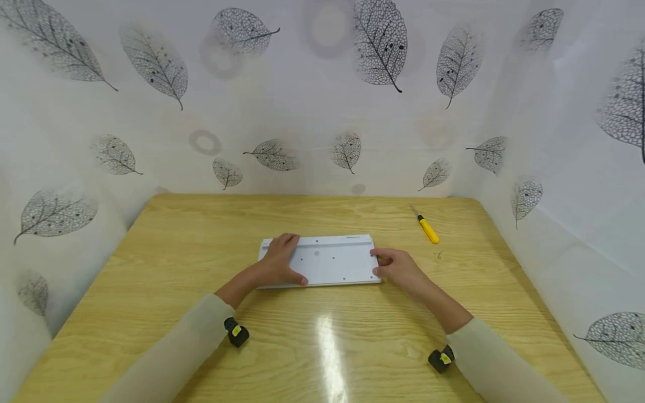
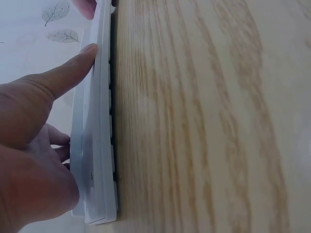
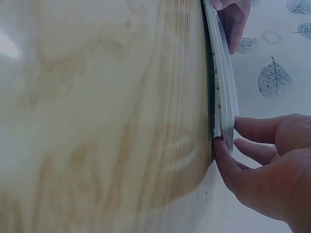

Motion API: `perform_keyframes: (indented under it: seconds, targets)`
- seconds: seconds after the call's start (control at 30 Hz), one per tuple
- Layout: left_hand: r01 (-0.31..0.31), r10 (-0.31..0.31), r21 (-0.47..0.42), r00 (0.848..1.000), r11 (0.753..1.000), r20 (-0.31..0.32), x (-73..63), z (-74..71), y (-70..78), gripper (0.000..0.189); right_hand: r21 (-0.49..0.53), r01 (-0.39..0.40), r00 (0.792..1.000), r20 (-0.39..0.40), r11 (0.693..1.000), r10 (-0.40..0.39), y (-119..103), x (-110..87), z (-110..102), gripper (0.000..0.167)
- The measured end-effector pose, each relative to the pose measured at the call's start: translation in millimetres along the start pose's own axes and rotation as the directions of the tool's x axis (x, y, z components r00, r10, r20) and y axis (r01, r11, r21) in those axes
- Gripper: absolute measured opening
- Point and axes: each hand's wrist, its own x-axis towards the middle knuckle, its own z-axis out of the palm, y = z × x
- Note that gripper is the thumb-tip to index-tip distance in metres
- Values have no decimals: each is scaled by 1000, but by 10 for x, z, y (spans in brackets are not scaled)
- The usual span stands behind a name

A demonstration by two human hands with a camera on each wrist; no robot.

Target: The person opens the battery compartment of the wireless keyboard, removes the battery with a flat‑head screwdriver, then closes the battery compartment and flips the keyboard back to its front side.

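Note:
A white keyboard point(image 1: 347, 263) lies face down on the table, its pale back panel dotted with small dark screw holes. Its keys point(image 2: 111, 127) show along the underside in the left wrist view. My left hand point(image 1: 279, 263) grips the keyboard's left part, thumb at the near edge and fingers reaching the far edge. At the right end, my right hand point(image 1: 402, 271) pinches the short edge between thumb and fingers. The right wrist view shows those fingers on both faces of the keyboard's corner point(image 3: 224, 127).
A screwdriver with a yellow handle point(image 1: 429, 230) lies at the back right of the wooden table point(image 1: 322, 215). Small dark bits point(image 1: 439, 255) are scattered just in front of it. Leaf-patterned white curtains point(image 1: 302, 112) hang behind and along both sides.

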Motion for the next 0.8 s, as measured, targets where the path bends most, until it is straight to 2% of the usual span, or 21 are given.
perform_keyframes:
  seconds: [0.47,0.8]
  targets:
    - [-40,40,39,999,998,-7,-18,-35,-3,118,-6,20,999,-28,1000,-20,38,31,53,51]
    - [-25,25,32,1000,999,3,-13,-28,-27,118,-23,45,998,-37,999,-46,51,23,63,52]
